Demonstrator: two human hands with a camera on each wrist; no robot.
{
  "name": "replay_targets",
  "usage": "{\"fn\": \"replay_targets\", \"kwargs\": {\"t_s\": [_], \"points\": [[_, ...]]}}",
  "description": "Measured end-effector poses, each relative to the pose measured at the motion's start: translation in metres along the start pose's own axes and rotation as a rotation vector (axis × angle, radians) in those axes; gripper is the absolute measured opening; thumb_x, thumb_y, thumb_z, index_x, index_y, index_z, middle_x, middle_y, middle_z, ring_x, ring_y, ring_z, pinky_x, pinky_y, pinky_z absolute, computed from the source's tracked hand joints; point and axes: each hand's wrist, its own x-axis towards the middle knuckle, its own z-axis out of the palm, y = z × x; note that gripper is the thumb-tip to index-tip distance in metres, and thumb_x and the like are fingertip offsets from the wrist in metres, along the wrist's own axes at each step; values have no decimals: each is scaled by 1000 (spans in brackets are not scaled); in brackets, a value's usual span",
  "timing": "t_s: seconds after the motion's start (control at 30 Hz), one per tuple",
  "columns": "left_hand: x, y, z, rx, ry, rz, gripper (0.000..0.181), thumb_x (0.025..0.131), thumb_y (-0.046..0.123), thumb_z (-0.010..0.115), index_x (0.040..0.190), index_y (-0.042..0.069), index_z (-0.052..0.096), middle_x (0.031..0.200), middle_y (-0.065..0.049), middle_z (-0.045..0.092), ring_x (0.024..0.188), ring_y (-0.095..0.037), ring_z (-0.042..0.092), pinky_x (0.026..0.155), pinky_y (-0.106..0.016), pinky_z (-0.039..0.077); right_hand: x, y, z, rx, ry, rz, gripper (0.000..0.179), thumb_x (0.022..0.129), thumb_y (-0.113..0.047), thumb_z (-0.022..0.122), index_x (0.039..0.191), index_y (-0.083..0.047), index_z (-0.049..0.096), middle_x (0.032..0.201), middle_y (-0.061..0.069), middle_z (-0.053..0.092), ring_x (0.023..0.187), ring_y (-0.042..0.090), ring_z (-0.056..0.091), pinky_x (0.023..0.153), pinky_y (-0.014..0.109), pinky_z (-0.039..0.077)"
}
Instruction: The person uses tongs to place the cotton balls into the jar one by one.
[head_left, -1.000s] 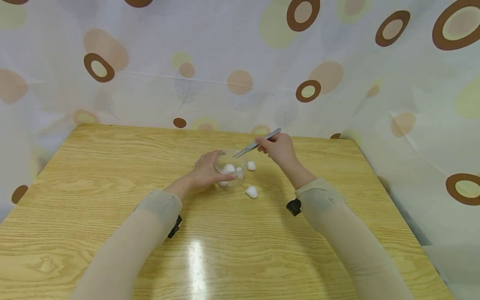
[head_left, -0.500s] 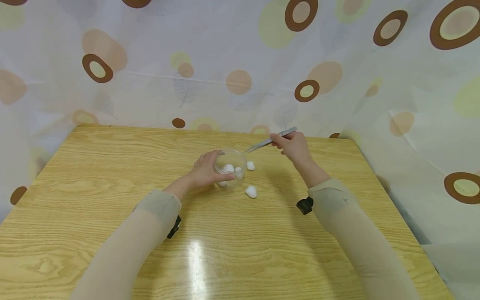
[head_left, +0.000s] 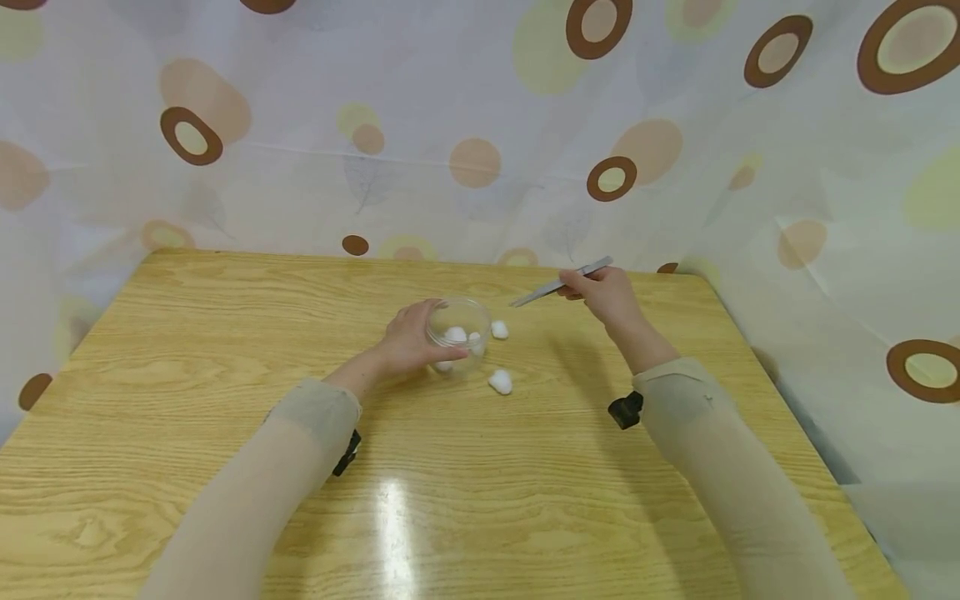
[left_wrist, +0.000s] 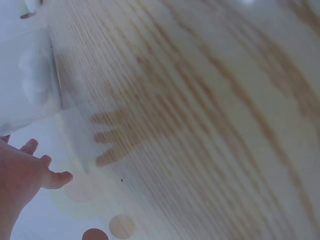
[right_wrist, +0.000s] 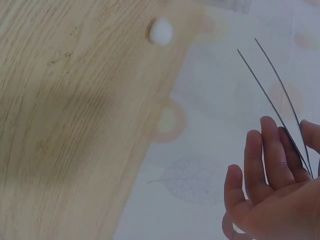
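Tweezers held beside a clear container of white tufts

Nearest, two pale sleeves (head_left: 738, 483) came in from the left and right over a wood-grain table (head_left: 480, 517), where a streak of light (head_left: 393, 533) lay between them. A black device (head_left: 626, 410) showed at the right wrist, and a second dark device (head_left: 347, 454) at the left one.

Farther in, a loose white tuft (head_left: 501, 382) lay on the tabletop, just to the near right of a clear container (head_left: 468, 310). Several white pieces (head_left: 454, 335) sat inside that container, and its round mouth faced up. The left hand (head_left: 408, 340) grasped it from the left, thumb along the near side and fingers reaching round the far side. Another tuft (head_left: 499, 329) lay close by its right side.

To the right and a little farther, the right hand (head_left: 613, 302) pinched metal tweezers (head_left: 543, 291) between thumb and finger, the remaining fingers extended loosely. The tweezers slanted down to the left above the table, their two tips parted, near the farther tuft but well above it.

Behind the table's far edge hung a pale cloth (head_left: 420, 100) printed with brown, peach and yellow rounds and faint leaves.
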Motion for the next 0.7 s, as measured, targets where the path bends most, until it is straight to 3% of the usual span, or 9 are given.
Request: {"fn": "replay_targets", "kwargs": {"t_s": [0.07, 0.17, 0.37, 0.5, 0.7], "points": [[0, -1, 0, -4, -1, 3, 86, 76, 47, 73, 143, 12, 33, 148, -7, 35, 138, -34, 24, 112, -54, 14, 0, 2, -2, 18, -14, 4, 46, 94, -35, 55, 112, 7, 61, 59, -25, 61, 82, 6, 62, 105, 47, 36], [0, -2, 0, -9, -1, 6, 86, 76, 47, 73, 143, 12, 33, 148, -7, 36, 138, -33, 25, 112, -54, 15, 1, 4, -3, 31, -26, 11, 47, 94, -35, 55, 113, 7, 61, 58, -25, 61, 72, -4, 57, 105, 47, 36], [1, -1, -1, -9, -3, 11, 86, 76, 48, 72, 144, 12, 32, 148, -7, 36, 138, -33, 25, 112, -55, 15, 2, 5, -5, 28, -23, 27, 46, 94, -36, 55, 112, 5, 63, 59, -24, 62, 73, -2, 59, 101, 44, 40], [1, 0, -2, -7, -9, 8, 87, 77, 47, 72, 144, 12, 31, 149, -7, 34, 139, -33, 24, 112, -55, 13, 4, 7, -5, 37, -10, 33, 38, 93, -36, 56, 103, -1, 67, 59, -22, 63, 72, 0, 62, 96, 41, 42], [1, -1, -1, -12, -14, 3, 87, 77, 47, 72, 145, 12, 30, 149, -7, 33, 139, -33, 23, 113, -54, 13, 7, 15, 2, 34, 9, 24, 34, 93, -31, 58, 98, 1, 69, 56, -21, 62, 67, -2, 60, 97, 46, 42]]}}
